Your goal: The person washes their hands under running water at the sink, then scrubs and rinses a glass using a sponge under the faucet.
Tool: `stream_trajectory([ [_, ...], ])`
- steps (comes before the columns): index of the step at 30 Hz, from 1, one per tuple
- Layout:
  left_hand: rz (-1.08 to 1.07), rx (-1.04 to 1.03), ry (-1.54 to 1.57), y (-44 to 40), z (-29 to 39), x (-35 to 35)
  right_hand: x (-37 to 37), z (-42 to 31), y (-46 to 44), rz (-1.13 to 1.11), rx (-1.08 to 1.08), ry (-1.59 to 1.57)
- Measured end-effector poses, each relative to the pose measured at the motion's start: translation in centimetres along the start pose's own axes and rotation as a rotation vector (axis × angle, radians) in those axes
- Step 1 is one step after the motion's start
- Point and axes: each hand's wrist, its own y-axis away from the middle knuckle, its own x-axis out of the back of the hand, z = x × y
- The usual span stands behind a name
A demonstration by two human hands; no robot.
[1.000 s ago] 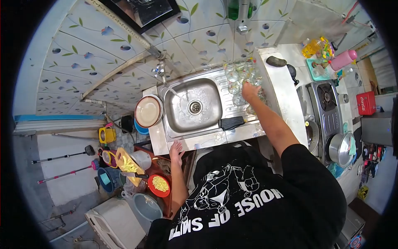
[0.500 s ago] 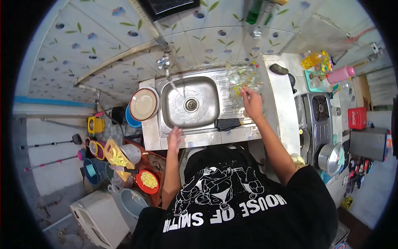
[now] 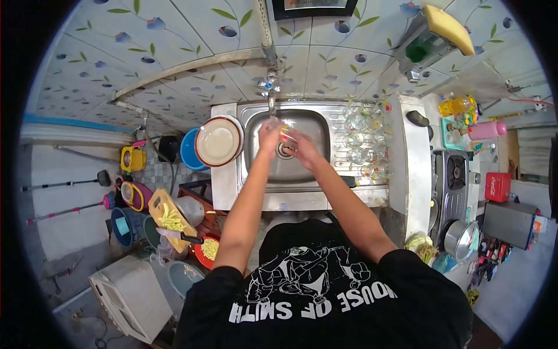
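a: starting from the left, what's finished?
b: hard to say; the stacked plates (image 3: pixel 218 142) sit on the bench (image 3: pixel 225 187) beside the sink basin (image 3: pixel 290 173), and nothing shows whether they are clean.
a: and the left hand (image 3: pixel 269 138)?
b: curled closed around one end of a clear glass (image 3: pixel 286 133), just below the tap (image 3: pixel 271 93) and over the basin; i'd judge that glass to be partway through a rinse; whether water is running, i can't tell.
a: the right hand (image 3: pixel 305 151)?
b: half open, fingers bent near the glass's other end; whether it grips or only steadies, i can't tell.
a: further right?
b: a group of other glasses (image 3: pixel 359 139) sits on the ridged drainboard (image 3: pixel 339 129); done or waiting, i can't tell; only the glass at the hands looks plainly in progress.
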Motion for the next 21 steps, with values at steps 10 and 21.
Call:
stream_trajectory([
  [10, 0.006, -0.197, -0.16, -1.3, 1.9, -0.6, 2.2, 2.4, -7.1, -0.055, -0.014, -0.252],
  [21, -0.344, 0.323, -0.02, -1.4, 1.1, 3.3, -1.1, 0.3, -6.8, -0.03, 0.178, 0.503],
])
